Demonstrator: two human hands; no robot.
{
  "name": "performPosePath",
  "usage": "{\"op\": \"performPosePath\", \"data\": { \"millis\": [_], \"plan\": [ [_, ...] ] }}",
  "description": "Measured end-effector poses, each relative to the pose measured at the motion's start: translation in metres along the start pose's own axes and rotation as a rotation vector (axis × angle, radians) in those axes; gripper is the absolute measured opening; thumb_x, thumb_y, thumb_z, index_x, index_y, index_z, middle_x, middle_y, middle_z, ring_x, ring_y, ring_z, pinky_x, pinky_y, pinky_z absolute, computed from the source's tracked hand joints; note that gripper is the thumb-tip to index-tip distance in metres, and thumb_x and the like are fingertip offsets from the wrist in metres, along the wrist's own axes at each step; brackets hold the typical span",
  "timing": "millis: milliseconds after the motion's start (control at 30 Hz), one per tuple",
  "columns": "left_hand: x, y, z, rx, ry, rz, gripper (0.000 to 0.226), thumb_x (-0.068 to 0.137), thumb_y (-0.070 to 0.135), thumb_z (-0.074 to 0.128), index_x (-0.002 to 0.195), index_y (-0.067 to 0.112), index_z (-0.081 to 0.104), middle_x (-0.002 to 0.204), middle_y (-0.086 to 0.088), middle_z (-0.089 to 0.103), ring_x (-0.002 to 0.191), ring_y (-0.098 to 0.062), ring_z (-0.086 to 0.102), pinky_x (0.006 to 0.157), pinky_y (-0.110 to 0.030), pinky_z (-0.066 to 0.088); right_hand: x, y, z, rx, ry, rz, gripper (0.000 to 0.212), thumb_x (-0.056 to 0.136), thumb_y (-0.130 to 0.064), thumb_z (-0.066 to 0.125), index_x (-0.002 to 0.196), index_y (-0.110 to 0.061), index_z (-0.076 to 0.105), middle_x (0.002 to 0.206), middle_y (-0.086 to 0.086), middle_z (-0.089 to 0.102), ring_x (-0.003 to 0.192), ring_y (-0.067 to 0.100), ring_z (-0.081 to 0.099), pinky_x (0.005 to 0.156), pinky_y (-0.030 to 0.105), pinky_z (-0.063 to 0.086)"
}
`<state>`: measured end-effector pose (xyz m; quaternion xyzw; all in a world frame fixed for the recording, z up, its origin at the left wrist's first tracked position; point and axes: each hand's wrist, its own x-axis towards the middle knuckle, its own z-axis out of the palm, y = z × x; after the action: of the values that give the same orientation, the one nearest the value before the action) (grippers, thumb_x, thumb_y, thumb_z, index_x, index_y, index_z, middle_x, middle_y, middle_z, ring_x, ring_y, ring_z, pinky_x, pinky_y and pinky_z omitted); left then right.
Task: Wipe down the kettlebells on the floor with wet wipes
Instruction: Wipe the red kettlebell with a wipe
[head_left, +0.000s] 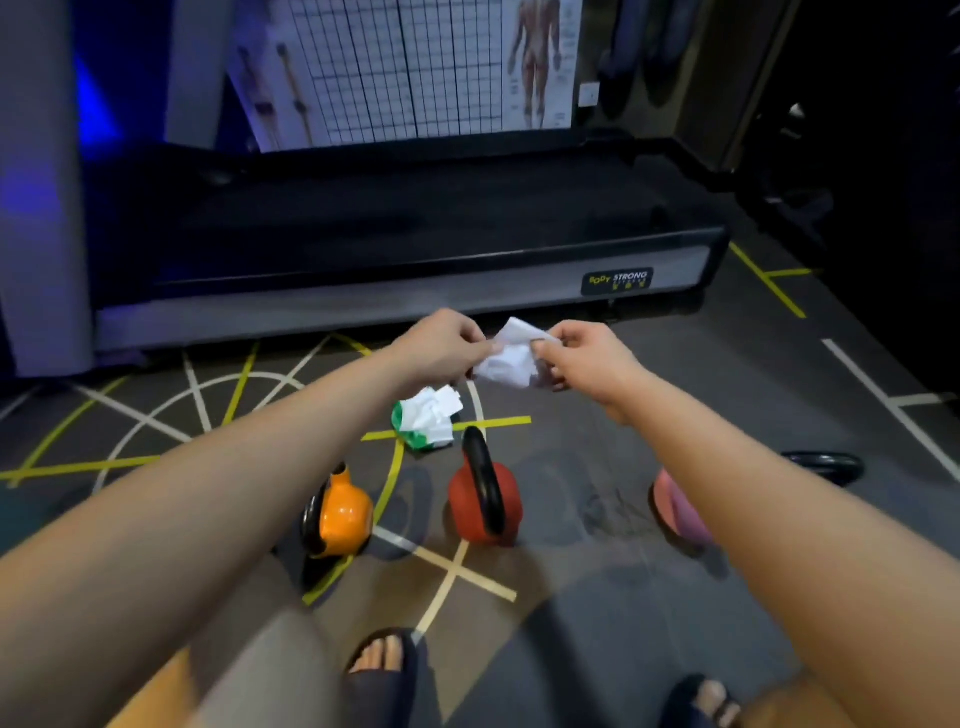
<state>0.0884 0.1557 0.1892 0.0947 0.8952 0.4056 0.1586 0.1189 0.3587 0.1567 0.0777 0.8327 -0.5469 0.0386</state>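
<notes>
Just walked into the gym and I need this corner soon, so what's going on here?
A person pinches a white wet wipe between the left hand and the right hand, in the air before a treadmill. A green wipe pack lies on the floor beneath, white wipes bunched on top. An orange kettlebell, a red kettlebell and a pink kettlebell stand nearer the person; neither hand touches them.

Orange kettlebell (343, 514): glossy coating. Red kettlebell (485, 506): matt body, glossy black handle. Wipe (511, 356): crumpled white cloth-like sheet. Floor (597, 597): matt carpet.
</notes>
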Motion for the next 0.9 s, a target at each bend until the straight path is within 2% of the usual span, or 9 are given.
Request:
{"op": "performPosePath", "data": {
  "millis": [100,200,267,333,433,500,633,767,900],
  "plan": [
    [-0.006,-0.03,0.023,-0.002,0.075,-0.06,0.029,0.098,0.037,0.063,0.079,0.017,0.065,0.066,0.001,0.07,0.054,-0.018,0.057,0.048,-0.024,0.042,-0.011,0.034,0.02,0.1,0.104,0.144,0.013,0.092,-0.016,0.067,0.08,-0.015,0.072,0.077,0.006,0.072,0.072,0.021,0.065,0.077,0.047,0.06],
    [-0.008,-0.073,0.052,0.049,0.141,-0.188,0.026,0.097,0.03,0.058,0.075,0.016,0.058,0.082,-0.01,0.074,0.072,-0.029,0.068,0.061,-0.028,0.053,-0.033,0.069,0.035,0.194,0.255,0.325,0.019,0.091,-0.01,0.062,0.074,-0.015,0.071,0.074,0.007,0.069,0.068,0.021,0.063,0.067,0.037,0.057],
    [-0.014,-0.111,0.074,0.03,0.12,-0.333,0.024,0.096,0.016,0.051,0.073,0.011,0.058,0.08,-0.019,0.072,0.066,-0.032,0.067,0.054,-0.024,0.046,-0.043,0.099,0.04,0.183,0.362,0.424,0.019,0.089,-0.012,0.06,0.073,-0.014,0.07,0.077,0.01,0.072,0.068,0.025,0.065,0.071,0.041,0.059],
    [-0.019,-0.157,0.097,-0.034,0.086,-0.484,0.026,0.095,0.01,0.045,0.075,0.005,0.06,0.076,-0.022,0.069,0.063,-0.034,0.067,0.059,-0.028,0.046,-0.05,0.125,0.039,0.172,0.421,0.482,0.017,0.086,-0.016,0.058,0.074,-0.012,0.07,0.073,0.009,0.073,0.065,0.027,0.069,0.071,0.046,0.063],
    [-0.021,-0.217,0.124,-0.079,0.033,-0.62,0.022,0.098,0.01,0.046,0.095,-0.004,0.063,0.082,-0.02,0.067,0.082,-0.04,0.071,0.068,-0.034,0.052,-0.056,0.162,0.037,0.186,0.467,0.538,0.016,0.083,-0.021,0.063,0.079,-0.008,0.07,0.068,0.006,0.07,0.058,0.024,0.064,0.062,0.038,0.056],
    [-0.013,-0.242,0.137,0.012,0.006,-0.573,0.023,0.099,0.015,0.051,0.115,0.004,0.063,0.108,-0.019,0.069,0.104,-0.041,0.068,0.083,-0.04,0.058,-0.059,0.185,0.046,0.262,0.513,0.58,0.011,0.084,-0.019,0.07,0.082,-0.009,0.069,0.076,0.009,0.069,0.059,0.022,0.06,0.06,0.035,0.051],
    [-0.005,-0.246,0.146,0.048,-0.028,-0.356,0.052,0.094,0.031,0.068,0.141,0.027,0.045,0.132,-0.008,0.057,0.117,-0.029,0.062,0.101,-0.048,0.053,-0.061,0.22,0.083,0.368,0.577,0.669,0.012,0.088,-0.024,0.071,0.084,-0.016,0.065,0.079,0.008,0.066,0.062,0.021,0.054,0.053,0.027,0.041],
    [0.011,-0.25,0.154,0.225,-0.075,-0.216,0.077,0.091,0.026,0.075,0.152,0.024,0.027,0.155,-0.01,0.033,0.14,-0.03,0.044,0.115,-0.047,0.04,-0.061,0.24,0.118,0.528,0.592,0.745,0.007,0.089,-0.023,0.067,0.088,-0.016,0.063,0.095,0.011,0.07,0.078,0.024,0.065,0.058,0.024,0.048],
    [0.041,-0.253,0.159,-0.004,-0.012,-0.221,0.078,0.092,0.031,0.074,0.154,0.016,0.027,0.153,-0.008,0.039,0.14,-0.026,0.042,0.116,-0.045,0.038,-0.06,0.257,0.136,0.374,0.46,0.707,0.024,0.091,-0.017,0.064,0.114,-0.008,0.065,0.103,0.008,0.069,0.093,0.025,0.067,0.059,0.021,0.048]
  ]
}}
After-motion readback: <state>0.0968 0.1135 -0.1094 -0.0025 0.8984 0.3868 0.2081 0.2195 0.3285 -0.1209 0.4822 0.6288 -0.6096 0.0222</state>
